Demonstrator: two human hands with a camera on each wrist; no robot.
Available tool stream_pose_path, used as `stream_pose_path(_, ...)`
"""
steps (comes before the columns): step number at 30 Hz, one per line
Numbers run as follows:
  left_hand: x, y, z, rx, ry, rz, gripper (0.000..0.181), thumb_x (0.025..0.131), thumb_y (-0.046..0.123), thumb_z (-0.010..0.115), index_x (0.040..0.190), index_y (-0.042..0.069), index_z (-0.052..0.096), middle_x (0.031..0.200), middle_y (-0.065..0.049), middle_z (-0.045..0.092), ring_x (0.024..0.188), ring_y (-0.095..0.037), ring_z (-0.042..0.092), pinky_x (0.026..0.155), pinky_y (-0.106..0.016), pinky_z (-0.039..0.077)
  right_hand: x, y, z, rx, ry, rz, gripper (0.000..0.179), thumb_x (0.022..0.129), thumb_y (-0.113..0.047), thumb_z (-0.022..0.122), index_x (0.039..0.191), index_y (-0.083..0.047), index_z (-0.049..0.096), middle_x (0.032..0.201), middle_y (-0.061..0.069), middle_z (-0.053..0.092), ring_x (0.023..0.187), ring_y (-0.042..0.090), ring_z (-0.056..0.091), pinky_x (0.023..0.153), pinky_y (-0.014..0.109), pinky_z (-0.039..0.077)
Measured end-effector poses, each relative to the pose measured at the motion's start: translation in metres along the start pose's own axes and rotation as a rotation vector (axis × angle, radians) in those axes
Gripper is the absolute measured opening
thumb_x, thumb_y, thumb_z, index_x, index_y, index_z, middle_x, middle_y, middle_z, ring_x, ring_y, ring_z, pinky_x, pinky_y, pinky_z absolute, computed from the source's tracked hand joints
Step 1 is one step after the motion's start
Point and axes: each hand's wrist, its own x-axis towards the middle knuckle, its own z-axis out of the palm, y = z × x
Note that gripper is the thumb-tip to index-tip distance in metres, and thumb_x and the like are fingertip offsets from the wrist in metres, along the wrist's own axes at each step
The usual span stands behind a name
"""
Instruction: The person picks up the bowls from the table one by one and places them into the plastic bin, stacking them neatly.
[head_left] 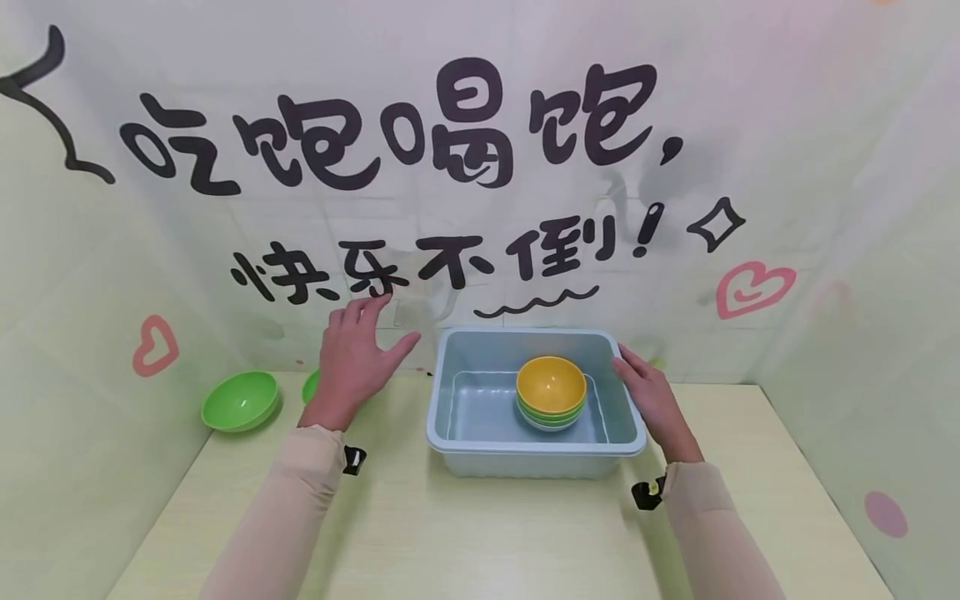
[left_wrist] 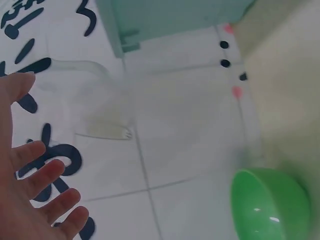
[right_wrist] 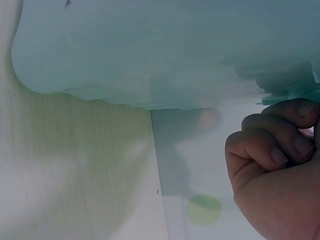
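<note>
A light blue plastic tub (head_left: pixel 532 448) stands on the table near the back wall. Inside it, right of the middle, sits a stack of bowls, an orange bowl (head_left: pixel 551 385) on top, green ones under it and a whitish one lowest. My right hand (head_left: pixel 656 402) grips the tub's right rim, with fingers curled in the right wrist view (right_wrist: pixel 272 160). Left of the tub, my left hand (head_left: pixel 351 362) is raised, fingers spread and holding nothing. Behind that hand a green bowl (head_left: pixel 309 386) is mostly hidden; the left wrist view shows more of this bowl (left_wrist: pixel 280 205).
Another green bowl (head_left: pixel 240 402) sits at the table's back left edge. The pale wooden table (head_left: pixel 510 533) is enclosed by white printed sheets (head_left: pixel 480 217) at the back and both sides.
</note>
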Motion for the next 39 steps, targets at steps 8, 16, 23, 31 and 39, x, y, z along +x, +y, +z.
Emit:
stream_pose_path(8,-0.007,-0.029,0.014,0.06,-0.044,-0.13,0.09,0.086,0.068,0.064,0.155,0.014,0.041,0.154,-0.02,0.041,0.138,-0.048,0.036,0.106,-0.066,0.035,-0.001,0.001,-0.001,0.022,-0.001,-0.017,0.07,0.104,-0.059,0.042,0.163,-0.026,0.024,0.169,0.01,0.029,0.145,0.039,0.043,0.113,0.056,0.044)
stream_pose_path(16,-0.015,-0.055,0.023,0.05,-0.079,-0.233,0.1,0.082,0.069,0.068,0.158,0.013,0.034,0.158,-0.024,0.033,0.141,-0.052,0.029,0.107,-0.071,0.029,-0.001,0.002,0.0,0.013,-0.002,-0.013,0.072,0.103,-0.062,0.042,0.163,-0.027,0.024,0.169,0.01,0.029,0.143,0.039,0.045,0.112,0.055,0.045)
stream_pose_path(23,-0.024,-0.076,0.037,0.063,-0.086,-0.284,0.101,0.084,0.069,0.066,0.158,0.01,0.033,0.158,-0.026,0.033,0.142,-0.052,0.03,0.109,-0.07,0.029,-0.001,0.001,-0.001,0.019,-0.001,-0.002,0.072,0.103,-0.061,0.041,0.163,-0.026,0.023,0.169,0.01,0.028,0.145,0.039,0.043,0.114,0.056,0.044)
stream_pose_path(31,-0.026,-0.083,0.049,0.052,-0.15,-0.354,0.105,0.082,0.068,0.07,0.16,0.011,0.028,0.159,-0.029,0.029,0.143,-0.058,0.025,0.107,-0.075,0.03,-0.002,0.001,-0.006,0.003,0.008,0.0,0.071,0.103,-0.06,0.04,0.164,-0.027,0.023,0.17,0.01,0.026,0.147,0.041,0.04,0.114,0.058,0.042)
stream_pose_path(39,-0.036,-0.096,0.057,0.056,-0.211,-0.421,0.11,0.081,0.069,0.07,0.161,0.01,0.023,0.16,-0.032,0.021,0.143,-0.06,0.022,0.109,-0.074,0.026,0.001,0.004,-0.001,0.044,0.0,0.011,0.072,0.103,-0.061,0.042,0.164,-0.027,0.022,0.171,0.007,0.024,0.152,0.039,0.034,0.116,0.056,0.039)
